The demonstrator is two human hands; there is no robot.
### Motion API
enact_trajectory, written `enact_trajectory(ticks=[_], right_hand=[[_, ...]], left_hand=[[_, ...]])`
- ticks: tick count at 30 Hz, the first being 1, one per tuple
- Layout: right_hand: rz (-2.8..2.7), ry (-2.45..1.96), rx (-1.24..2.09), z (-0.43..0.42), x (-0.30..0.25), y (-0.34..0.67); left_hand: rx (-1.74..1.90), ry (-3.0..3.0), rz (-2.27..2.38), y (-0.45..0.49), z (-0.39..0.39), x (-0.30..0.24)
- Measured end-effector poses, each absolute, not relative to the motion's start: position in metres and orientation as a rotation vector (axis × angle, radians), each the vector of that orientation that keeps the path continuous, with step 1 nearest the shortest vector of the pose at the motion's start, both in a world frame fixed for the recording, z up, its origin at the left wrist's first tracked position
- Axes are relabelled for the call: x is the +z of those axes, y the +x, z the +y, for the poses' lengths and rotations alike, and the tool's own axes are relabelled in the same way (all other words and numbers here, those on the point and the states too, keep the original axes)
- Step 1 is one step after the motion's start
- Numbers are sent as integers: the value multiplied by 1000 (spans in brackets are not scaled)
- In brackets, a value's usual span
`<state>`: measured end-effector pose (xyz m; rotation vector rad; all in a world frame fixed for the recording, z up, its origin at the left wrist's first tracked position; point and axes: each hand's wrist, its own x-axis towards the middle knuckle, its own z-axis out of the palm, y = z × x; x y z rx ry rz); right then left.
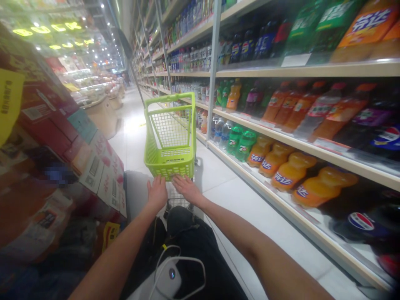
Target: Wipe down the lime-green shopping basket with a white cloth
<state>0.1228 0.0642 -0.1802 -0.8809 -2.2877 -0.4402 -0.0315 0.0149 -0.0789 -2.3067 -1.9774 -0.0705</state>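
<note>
A lime-green plastic shopping cart (169,160) with lattice walls stands upright on the floor ahead of me. My left hand (158,192) reaches to the lower near edge of its basket, fingers stretched forward and fingertips against the plastic. Just to the right, my right hand (186,189) touches that same edge, fingers also extended rather than wrapped round it. Nothing shows inside the basket. Below my arms, a white device (165,279) with a looped white cable (203,271) rests on my dark-clothed lap.
Shelves (306,71) of drink bottles line the right side, with orange soda bottles (286,171) on the bottom level. Stacked cartons (101,183) crowd the left. A pale tiled floor (218,183) runs along the aisle, with display counters (100,112) farther off.
</note>
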Motion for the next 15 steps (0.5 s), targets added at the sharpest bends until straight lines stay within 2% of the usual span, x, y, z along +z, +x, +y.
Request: enact_trajectory(ticks=[7, 15], right_hand=[[-2125, -967, -377, 67, -133, 147], [-2215, -1028, -343, 62, -180, 152]], left_hand=[[-78, -2344, -1755, -13, 19, -82], [-5, -2435, -1570, -3, 13, -93]])
